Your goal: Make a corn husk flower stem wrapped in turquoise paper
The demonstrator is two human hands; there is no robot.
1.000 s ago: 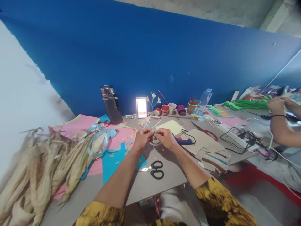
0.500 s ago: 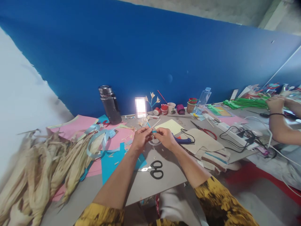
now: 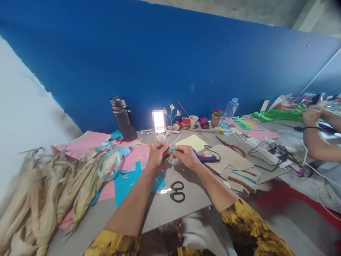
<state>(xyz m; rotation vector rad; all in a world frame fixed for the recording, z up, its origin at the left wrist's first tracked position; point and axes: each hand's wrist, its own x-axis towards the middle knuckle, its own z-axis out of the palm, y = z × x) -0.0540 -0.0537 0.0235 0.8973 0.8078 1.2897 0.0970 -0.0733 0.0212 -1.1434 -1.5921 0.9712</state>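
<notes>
Near the middle of the head view, my left hand (image 3: 157, 155) pinches a thin blue stem (image 3: 166, 141), with pale husk petals (image 3: 161, 137) just above the fingers. My right hand (image 3: 186, 155) is closed on a short blue strip (image 3: 172, 149) close to the left fingertips. A clear round roll (image 3: 174, 160) lies partly hidden under the hands. Black-handled scissors (image 3: 176, 192) rest on the table (image 3: 186, 209) below them.
Dried husks (image 3: 42, 192) and pink paper (image 3: 82, 142) cover the left. A dark flask (image 3: 124, 121) stands behind. Right of my hands lie a blue glue gun (image 3: 207, 158), red-handled pliers (image 3: 237, 150) and a power strip (image 3: 266, 151). Another person's hands (image 3: 311, 115) hold green strips.
The blue strip between my hands has shifted slightly, and my left hand has moved a little to the left. The view has also shifted slightly.
</notes>
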